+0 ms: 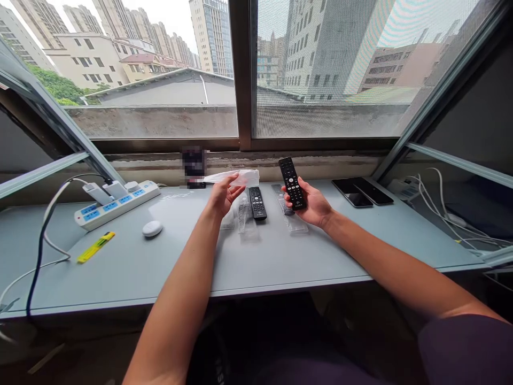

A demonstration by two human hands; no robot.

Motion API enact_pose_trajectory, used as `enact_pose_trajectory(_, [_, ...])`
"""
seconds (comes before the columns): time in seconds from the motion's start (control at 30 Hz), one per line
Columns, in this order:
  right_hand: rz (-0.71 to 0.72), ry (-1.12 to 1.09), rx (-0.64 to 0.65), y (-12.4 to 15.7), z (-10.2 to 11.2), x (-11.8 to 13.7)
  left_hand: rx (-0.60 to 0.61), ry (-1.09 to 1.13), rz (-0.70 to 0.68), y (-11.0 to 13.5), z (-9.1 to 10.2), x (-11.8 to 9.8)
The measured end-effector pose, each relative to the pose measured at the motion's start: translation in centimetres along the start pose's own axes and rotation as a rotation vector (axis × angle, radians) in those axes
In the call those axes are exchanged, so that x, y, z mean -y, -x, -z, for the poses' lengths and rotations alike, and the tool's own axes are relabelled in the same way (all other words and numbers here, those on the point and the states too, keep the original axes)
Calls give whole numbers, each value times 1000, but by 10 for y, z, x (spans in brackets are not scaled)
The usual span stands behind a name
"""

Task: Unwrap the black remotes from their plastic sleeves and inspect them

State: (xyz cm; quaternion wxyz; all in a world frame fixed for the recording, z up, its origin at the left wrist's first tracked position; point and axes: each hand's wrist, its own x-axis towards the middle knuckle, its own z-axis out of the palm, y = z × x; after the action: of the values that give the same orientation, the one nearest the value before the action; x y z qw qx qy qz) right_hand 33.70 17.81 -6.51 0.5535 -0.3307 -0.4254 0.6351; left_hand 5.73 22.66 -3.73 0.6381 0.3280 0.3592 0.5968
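My right hand (313,204) is closed round the lower end of a black remote control (292,182), which tilts up above the grey desk (280,256). My left hand (223,194) pinches a clear plastic sleeve (237,177) and holds it off the desk, stretched toward the window. A second black remote (257,202) lies flat on the desk between my two hands. More clear plastic bags (245,219) lie beside it, and one (294,221) sits under my right hand.
A white power strip (116,203) with plugs and cables sits at the back left, with a white oval mouse (152,228) and a yellow marker (95,247) near it. Two dark phones (363,192) lie at the back right. White cables (441,214) trail off the right side.
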Motion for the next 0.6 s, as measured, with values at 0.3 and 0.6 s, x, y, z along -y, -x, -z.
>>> enact_pose_trajectory(0.3, [-141, -261, -111, 4, -4, 10, 5, -16, -7, -2, 2, 2])
enact_pose_trajectory(0.6, [-111, -283, -103, 8, -12, 14, 8, -4, -14, -3, 3, 3])
